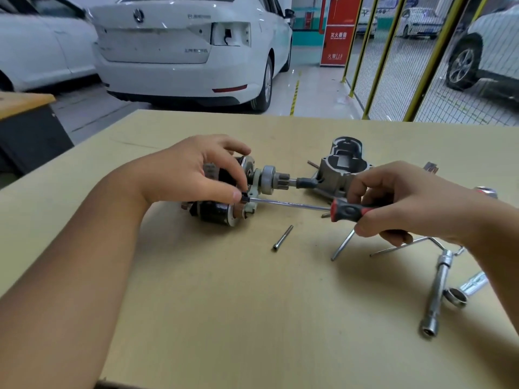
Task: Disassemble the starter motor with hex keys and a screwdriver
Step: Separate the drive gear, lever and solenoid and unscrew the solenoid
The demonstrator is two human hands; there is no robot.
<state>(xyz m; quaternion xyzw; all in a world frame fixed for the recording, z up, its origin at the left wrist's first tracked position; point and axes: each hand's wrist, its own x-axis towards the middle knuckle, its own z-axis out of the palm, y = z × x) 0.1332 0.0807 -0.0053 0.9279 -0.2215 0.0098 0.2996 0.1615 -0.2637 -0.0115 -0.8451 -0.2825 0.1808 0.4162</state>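
The starter motor [216, 213] lies on its side on the tan table [224, 304], its pinion shaft [276, 178] pointing right. My left hand [193, 169] grips the motor body from above, thumb beside the screwdriver tip. My right hand [398, 197] holds the red and black handle of a screwdriver [348, 210]. Its steel shaft runs left and the tip sits against the motor between the two black cylinders. The removed grey nose housing [341, 167] lies behind the shaft.
A loose long bolt [282, 238] lies in front of the motor. Hex keys [341, 245] and a socket wrench [436, 293] lie at the right, partly under my right wrist. White cars stand beyond the table's far edge, and a yellow mesh fence [393, 57] at back right.
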